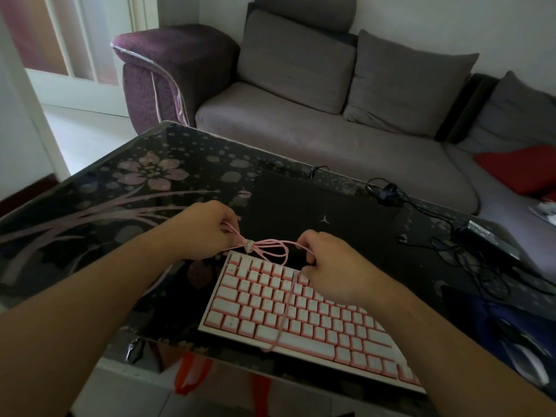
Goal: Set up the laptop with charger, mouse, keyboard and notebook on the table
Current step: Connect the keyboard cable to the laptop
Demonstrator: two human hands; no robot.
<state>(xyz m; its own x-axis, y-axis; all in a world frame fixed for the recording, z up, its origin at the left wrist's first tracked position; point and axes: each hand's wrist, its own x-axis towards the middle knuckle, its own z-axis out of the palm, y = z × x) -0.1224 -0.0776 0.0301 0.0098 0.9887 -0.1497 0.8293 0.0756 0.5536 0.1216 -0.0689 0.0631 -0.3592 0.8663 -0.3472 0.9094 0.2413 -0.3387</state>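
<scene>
A white and pink keyboard lies on the dark floral glass table, close to the near edge. Its pink cable is bundled with a small tie and held just above the keys. My left hand pinches the left loops of the bundle and my right hand grips the right loops. One strand hangs down over the keys. Behind the hands lies a closed black laptop. The black charger brick and its tangled black cable lie at the right. A dark mouse pad with a mouse sits at the near right corner.
A grey sofa with cushions and a purple armrest stands right behind the table. A red cushion lies on it at the right. Something orange shows under the glass at the near edge. A doorway opens at the left.
</scene>
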